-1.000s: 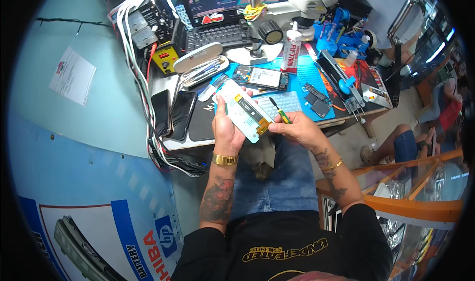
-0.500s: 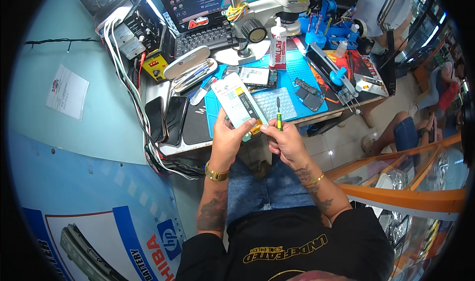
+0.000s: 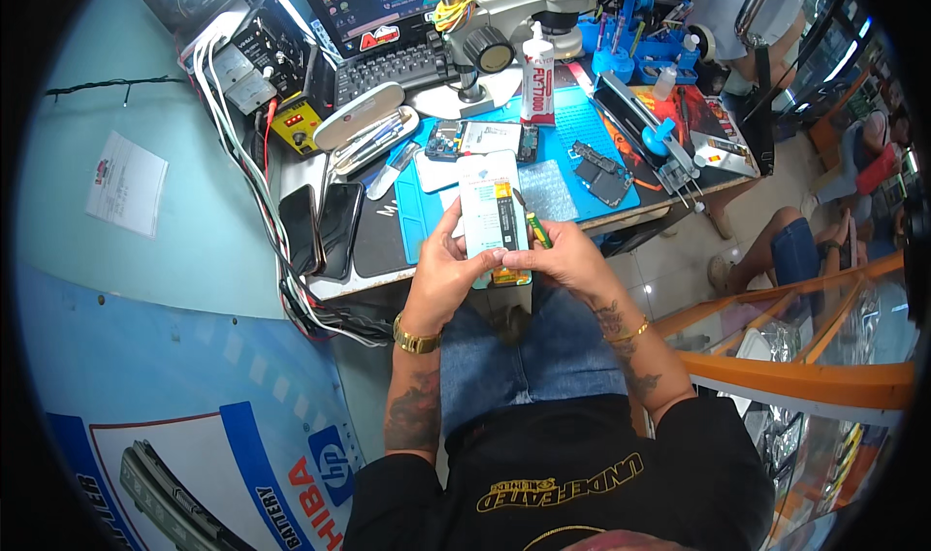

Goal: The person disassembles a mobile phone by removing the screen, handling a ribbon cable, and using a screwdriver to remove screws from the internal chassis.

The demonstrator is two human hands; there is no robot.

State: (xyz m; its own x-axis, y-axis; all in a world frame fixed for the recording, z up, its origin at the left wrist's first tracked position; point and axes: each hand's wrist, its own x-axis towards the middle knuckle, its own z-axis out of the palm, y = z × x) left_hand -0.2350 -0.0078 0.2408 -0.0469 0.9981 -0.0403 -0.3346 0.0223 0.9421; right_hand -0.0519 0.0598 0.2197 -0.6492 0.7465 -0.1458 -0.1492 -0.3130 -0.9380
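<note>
- The package (image 3: 477,207), a slim white card with a flat black-and-orange battery (image 3: 508,223) showing on its front, swings round: half a second ago its top leaned toward 11 o'clock; now it points almost to 12, its face to the wearer.
- The left hand (image 3: 444,272) is closed on the package from 8 o'clock, thumb across the front near the bottom; its fingers behind are mostly hidden.
- The right hand (image 3: 570,260) comes in from 4 o'clock, thumb laid on the lower front, tip to tip with the left thumb. Its curled fingers also keep hold of a pointed tool (image 3: 536,229) with a green-and-yellow handle; how firmly, I cannot tell.
- The tool's dark tip pointed to about 12 a half-second ago; now it slants to 11, just beside the package's right edge.
- For the work in hand, this looks like a steadier two-thumb hold, with the tool kept ready rather than applied. Whether the package is unsealed, I cannot tell.
- The package stays over the bench's near edge. Seen from it, an opened phone (image 3: 485,140) lies at 12, bubble wrap (image 3: 550,192) at 2, and two dark phones (image 3: 339,231) at 9.
</note>
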